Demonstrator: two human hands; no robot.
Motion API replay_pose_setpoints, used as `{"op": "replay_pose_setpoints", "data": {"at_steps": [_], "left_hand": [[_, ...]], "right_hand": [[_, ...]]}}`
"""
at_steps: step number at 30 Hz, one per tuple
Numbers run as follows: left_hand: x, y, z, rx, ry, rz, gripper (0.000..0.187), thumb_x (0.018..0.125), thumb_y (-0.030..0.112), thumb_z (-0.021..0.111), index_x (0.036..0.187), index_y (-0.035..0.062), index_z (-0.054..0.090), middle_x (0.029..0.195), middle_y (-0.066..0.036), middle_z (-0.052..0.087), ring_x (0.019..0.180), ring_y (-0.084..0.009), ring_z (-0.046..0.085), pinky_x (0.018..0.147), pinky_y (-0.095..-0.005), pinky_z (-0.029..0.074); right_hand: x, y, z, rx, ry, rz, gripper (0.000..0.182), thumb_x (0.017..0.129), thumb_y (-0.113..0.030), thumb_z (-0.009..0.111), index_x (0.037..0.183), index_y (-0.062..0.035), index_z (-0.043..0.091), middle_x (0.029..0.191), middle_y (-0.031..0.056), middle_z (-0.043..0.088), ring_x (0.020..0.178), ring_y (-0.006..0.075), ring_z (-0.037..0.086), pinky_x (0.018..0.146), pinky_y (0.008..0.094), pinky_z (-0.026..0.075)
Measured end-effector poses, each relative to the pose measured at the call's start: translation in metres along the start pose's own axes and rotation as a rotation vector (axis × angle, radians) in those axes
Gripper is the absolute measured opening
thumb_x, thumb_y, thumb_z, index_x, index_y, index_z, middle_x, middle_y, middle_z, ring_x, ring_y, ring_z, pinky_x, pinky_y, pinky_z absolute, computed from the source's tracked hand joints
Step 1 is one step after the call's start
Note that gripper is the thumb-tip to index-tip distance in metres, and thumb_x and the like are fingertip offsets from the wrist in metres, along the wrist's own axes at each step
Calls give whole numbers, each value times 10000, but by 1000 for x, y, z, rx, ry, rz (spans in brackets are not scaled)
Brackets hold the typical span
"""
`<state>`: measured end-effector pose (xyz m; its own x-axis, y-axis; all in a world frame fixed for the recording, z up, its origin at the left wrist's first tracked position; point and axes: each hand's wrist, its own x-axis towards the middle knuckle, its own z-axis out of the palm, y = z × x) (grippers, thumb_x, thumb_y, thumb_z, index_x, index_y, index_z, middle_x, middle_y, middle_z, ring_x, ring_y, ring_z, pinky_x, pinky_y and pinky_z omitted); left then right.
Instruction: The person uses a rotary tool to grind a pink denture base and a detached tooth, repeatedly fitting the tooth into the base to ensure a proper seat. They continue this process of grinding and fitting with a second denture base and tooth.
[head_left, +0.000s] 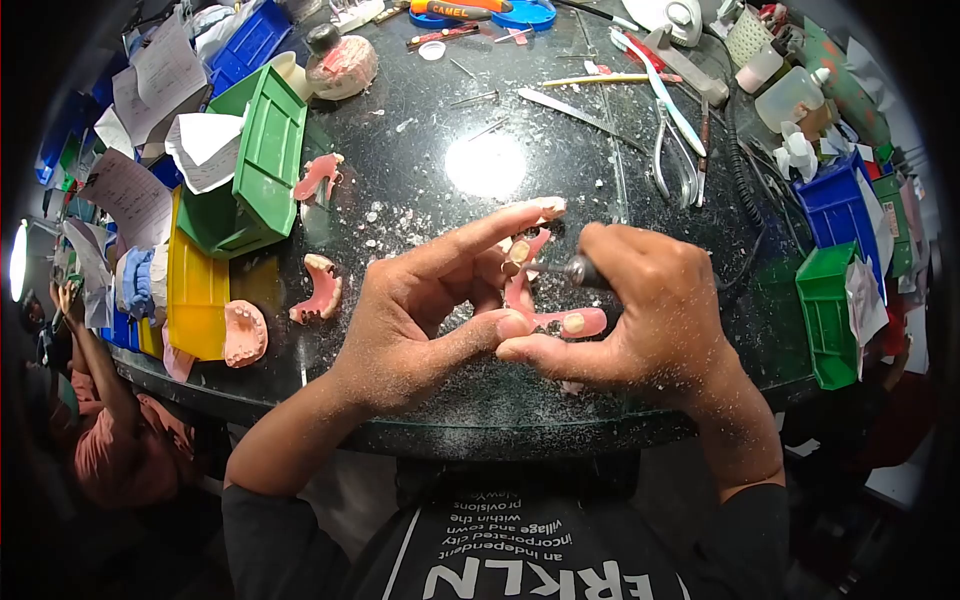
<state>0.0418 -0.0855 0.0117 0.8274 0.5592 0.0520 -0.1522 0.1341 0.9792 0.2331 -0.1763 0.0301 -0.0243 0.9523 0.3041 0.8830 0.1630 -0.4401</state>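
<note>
My left hand (425, 315) pinches a pink partial denture (550, 320) with yellowish teeth, its thumb along the lower edge and the index finger stretched past the top. My right hand (655, 300) is wrapped round a dark rotary handpiece (588, 272), and its thumb lies right by the denture's lower end. The handpiece's thin tip points left and overlaps the denture. Pale dust coats both hands. Left of them lie one pink denture piece (320, 290), another pink piece (318, 178) and a pink dental cast (245, 334).
Powder and chips cover the dark tabletop (440, 400). Pliers (675, 160), a toothbrush (675, 110) and a metal blade (570, 112) lie at the back. Green bins (270, 165) and a yellow bin (195, 290) stand left; another green bin (832, 320) stands right. A person (130, 430) sits at far left.
</note>
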Motion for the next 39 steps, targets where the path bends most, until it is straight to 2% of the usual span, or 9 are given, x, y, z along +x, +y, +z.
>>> {"op": "replay_pose_setpoints", "data": {"at_steps": [2, 4, 7, 19, 28, 31, 34, 37, 39], "left_hand": [[0, 0, -2, 22, -5, 0, 640, 861, 16, 713, 1448, 30, 457, 944, 4, 594, 848, -61, 570, 821, -237, 478], [0, 0, -3, 52, -4, -12, 639, 858, 17, 718, 1444, 33, 464, 935, 7, 589, 836, -57, 561, 796, -223, 472], [-1, 2, -4, 111, 19, -39, 691, 838, 74, 743, 1431, -63, 416, 1063, -75, 642, 960, -115, 617, 901, -287, 492], [-1, -1, -3, 151, 38, -16, 683, 844, 107, 761, 1417, -69, 433, 1106, -88, 640, 953, -112, 618, 900, -289, 495], [-2, -3, -6, 214, 15, -11, 664, 845, 70, 744, 1416, -69, 436, 1091, -83, 637, 934, -107, 611, 892, -287, 497], [-2, -3, -7, 182, -7, -22, 670, 844, 65, 741, 1420, -70, 428, 1130, -104, 640, 977, -124, 623, 908, -295, 497], [-2, -4, -3, 92, 22, -2, 623, 857, 7, 719, 1429, 6, 472, 1016, -30, 625, 876, -60, 574, 795, -223, 474], [-1, -2, 0, 24, 35, 2, 627, 862, 0, 709, 1437, 5, 459, 1029, -39, 628, 893, -72, 583, 837, -247, 488], [-1, -1, -2, 45, 25, -44, 687, 852, 66, 731, 1444, -47, 402, 1165, -116, 624, 1037, -140, 605, 931, -302, 482]], "right_hand": [[0, 4, 3, 17, 45, 5, 640, 653, -608, 817, 670, -47, 510, 575, 70, 476, 472, 211, 518, 451, 356, 412], [-1, 2, 1, 1, -5, 22, 646, 652, -612, 818, 674, -45, 508, 577, 68, 477, 477, 202, 517, 455, 352, 414], [-1, 2, -1, -6, -32, 45, 655, 651, -616, 818, 676, -42, 505, 578, 64, 476, 481, 189, 512, 459, 347, 414], [-3, 4, 1, -20, -59, 42, 636, 652, -590, 822, 679, -40, 505, 585, 64, 479, 491, 178, 517, 456, 341, 414], [-3, 3, 1, -15, -52, 38, 614, 656, -565, 823, 681, -37, 510, 591, 75, 490, 486, 198, 523, 461, 352, 425], [-3, 2, 2, -24, -64, 30, 622, 652, -574, 824, 679, -38, 510, 581, 73, 485, 483, 200, 523, 462, 355, 426], [-2, 2, 0, -23, -58, 39, 640, 642, -592, 826, 674, -39, 505, 571, 72, 479, 482, 206, 524, 465, 358, 424], [-1, 4, 0, -6, -3, 49, 661, 631, -615, 826, 670, -41, 499, 566, 72, 472, 481, 211, 521, 470, 359, 422], [0, 5, -1, -9, -3, 60, 670, 624, -625, 826, 671, -43, 498, 567, 73, 472, 484, 213, 523, 476, 358, 423]]}}
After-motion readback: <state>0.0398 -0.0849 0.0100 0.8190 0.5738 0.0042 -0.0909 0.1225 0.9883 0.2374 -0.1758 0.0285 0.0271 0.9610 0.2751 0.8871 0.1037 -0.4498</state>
